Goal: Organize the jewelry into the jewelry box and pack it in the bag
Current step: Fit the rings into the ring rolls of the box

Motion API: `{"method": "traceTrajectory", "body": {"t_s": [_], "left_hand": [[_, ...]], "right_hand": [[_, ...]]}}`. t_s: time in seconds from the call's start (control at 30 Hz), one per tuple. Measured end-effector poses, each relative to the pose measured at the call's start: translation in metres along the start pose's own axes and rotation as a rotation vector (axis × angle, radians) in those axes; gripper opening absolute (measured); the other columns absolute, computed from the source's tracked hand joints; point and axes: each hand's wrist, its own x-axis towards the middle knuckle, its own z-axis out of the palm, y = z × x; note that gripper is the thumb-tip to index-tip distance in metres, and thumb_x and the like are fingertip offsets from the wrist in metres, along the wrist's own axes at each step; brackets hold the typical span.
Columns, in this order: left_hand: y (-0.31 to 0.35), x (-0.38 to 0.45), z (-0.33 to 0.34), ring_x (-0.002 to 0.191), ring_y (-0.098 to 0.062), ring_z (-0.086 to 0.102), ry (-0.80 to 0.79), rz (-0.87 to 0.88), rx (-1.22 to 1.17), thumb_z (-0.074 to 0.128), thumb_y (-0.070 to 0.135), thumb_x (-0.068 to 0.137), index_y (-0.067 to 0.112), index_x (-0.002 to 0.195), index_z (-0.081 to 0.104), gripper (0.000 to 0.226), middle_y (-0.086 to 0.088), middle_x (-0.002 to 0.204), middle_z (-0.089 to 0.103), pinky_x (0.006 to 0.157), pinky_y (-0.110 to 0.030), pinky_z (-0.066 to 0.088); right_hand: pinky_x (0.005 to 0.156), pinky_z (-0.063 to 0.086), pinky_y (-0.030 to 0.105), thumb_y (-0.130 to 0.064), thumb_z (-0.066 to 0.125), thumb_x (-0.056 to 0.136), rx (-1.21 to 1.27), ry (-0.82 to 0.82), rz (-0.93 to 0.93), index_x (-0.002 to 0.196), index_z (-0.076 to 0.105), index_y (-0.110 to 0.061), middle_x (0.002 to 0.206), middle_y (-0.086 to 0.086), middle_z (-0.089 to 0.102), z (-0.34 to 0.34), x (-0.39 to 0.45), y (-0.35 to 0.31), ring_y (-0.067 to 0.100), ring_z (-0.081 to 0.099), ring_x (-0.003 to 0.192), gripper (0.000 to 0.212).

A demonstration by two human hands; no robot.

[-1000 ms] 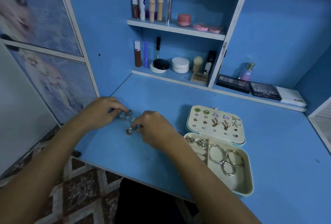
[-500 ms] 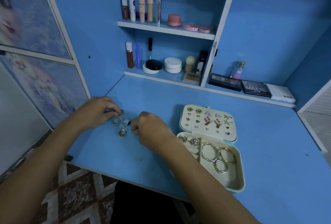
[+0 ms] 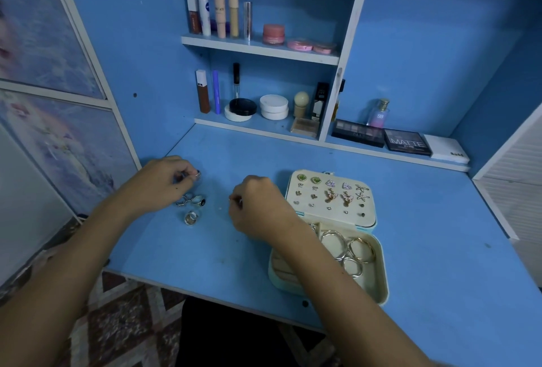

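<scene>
An open cream jewelry box (image 3: 380, 272) lies on the blue desk (image 3: 440, 249). Its lid panel (image 3: 331, 217) carries several earrings, and bangles (image 3: 349, 247) lie in the tray. A few loose silver rings (image 3: 193, 205) sit on the desk to the left. My left hand (image 3: 159, 183) pinches a small ring (image 3: 198, 174) just above them. My right hand (image 3: 258, 208) pinches another small ring (image 3: 239, 200) between the loose rings and the box. No bag is in view.
Two shelves at the back hold cosmetics: tubes (image 3: 218, 11), pink jars (image 3: 272, 33), compacts (image 3: 274, 107). Eyeshadow palettes (image 3: 407, 142) and a perfume bottle (image 3: 379, 114) stand at the desk's back right. The desk's front edge (image 3: 205, 293) is near my body.
My right hand has moved right, away from the loose rings toward the box, holding a ring. My left hand has lifted a ring slightly away from the pile.
</scene>
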Motion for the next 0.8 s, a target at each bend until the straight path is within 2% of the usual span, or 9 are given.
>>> {"method": "traceTrajectory", "body": {"t_s": [0.07,0.13,0.2,0.33,0.4,0.5,0.57,0.67,0.8], "left_hand": [[0.008,0.000,0.001,0.086,-0.010,0.062,0.008,0.022,-0.004,0.068,0.019,0.092,0.020,0.083,0.068,0.009,0.006,0.090,0.066,0.075,-0.022,0.048],[0.018,0.000,0.001,0.084,-0.006,0.060,-0.001,0.066,-0.006,0.068,0.020,0.092,0.020,0.082,0.067,0.011,0.007,0.088,0.065,0.068,-0.010,0.041],[0.029,-0.001,0.002,0.086,-0.003,0.061,-0.009,0.094,-0.032,0.069,0.018,0.092,0.020,0.082,0.069,0.010,0.008,0.088,0.067,0.068,-0.006,0.041],[0.060,-0.007,0.003,0.085,0.000,0.067,-0.011,0.078,-0.115,0.076,0.023,0.086,0.022,0.086,0.075,0.001,0.014,0.084,0.073,0.072,-0.010,0.049],[0.072,-0.010,0.005,0.081,-0.006,0.070,-0.017,0.072,-0.176,0.078,0.023,0.084,0.026,0.084,0.074,0.005,0.016,0.081,0.074,0.080,-0.023,0.056],[0.085,-0.015,0.012,0.081,-0.002,0.071,-0.026,0.107,-0.208,0.079,0.022,0.083,0.031,0.082,0.072,0.011,0.017,0.084,0.075,0.085,-0.034,0.058],[0.092,-0.018,0.018,0.085,0.002,0.069,-0.034,0.160,-0.213,0.078,0.021,0.084,0.029,0.085,0.074,0.008,0.016,0.092,0.075,0.087,-0.030,0.057],[0.102,-0.023,0.025,0.090,0.002,0.066,-0.034,0.348,-0.169,0.074,0.025,0.084,0.019,0.091,0.078,0.009,0.016,0.101,0.071,0.080,-0.018,0.052],[0.111,-0.031,0.034,0.084,-0.002,0.062,-0.060,0.424,-0.171,0.072,0.028,0.085,0.022,0.093,0.079,0.012,0.015,0.096,0.064,0.072,-0.007,0.044]], "right_hand": [[0.065,0.046,0.031,-0.020,0.060,0.090,0.033,0.045,0.003,0.073,0.062,-0.003,0.084,0.008,0.057,-0.005,-0.002,0.003,0.026,0.056,0.076,0.025],[0.074,0.051,0.035,-0.021,0.063,0.090,0.052,0.080,-0.012,0.082,0.071,-0.003,0.088,0.009,0.063,-0.011,-0.006,0.005,0.025,0.060,0.082,0.021],[0.080,0.050,0.034,-0.019,0.065,0.092,0.072,0.103,-0.019,0.090,0.074,-0.004,0.091,0.009,0.068,-0.021,-0.011,0.009,0.024,0.061,0.087,0.018],[0.077,0.048,0.025,-0.015,0.071,0.090,0.164,0.174,0.008,0.097,0.075,-0.007,0.092,0.005,0.074,-0.042,-0.026,0.016,0.017,0.063,0.082,0.011],[0.073,0.050,0.024,-0.015,0.072,0.089,0.214,0.204,0.035,0.097,0.074,-0.010,0.091,0.002,0.074,-0.049,-0.035,0.022,0.012,0.062,0.076,0.009],[0.069,0.050,0.022,-0.013,0.072,0.089,0.247,0.254,0.046,0.095,0.074,-0.012,0.090,0.000,0.074,-0.053,-0.048,0.035,0.008,0.061,0.066,0.007],[0.069,0.048,0.019,-0.014,0.073,0.088,0.226,0.285,0.050,0.093,0.076,-0.014,0.088,-0.002,0.074,-0.054,-0.057,0.043,0.009,0.061,0.068,0.006],[0.071,0.047,0.021,-0.007,0.078,0.081,0.183,0.373,-0.009,0.087,0.078,-0.012,0.086,-0.001,0.072,-0.051,-0.068,0.055,0.012,0.061,0.073,0.007],[0.069,0.043,0.012,-0.008,0.082,0.078,0.191,0.409,0.002,0.086,0.079,-0.013,0.084,-0.003,0.066,-0.049,-0.086,0.067,0.013,0.058,0.071,0.010]]}}
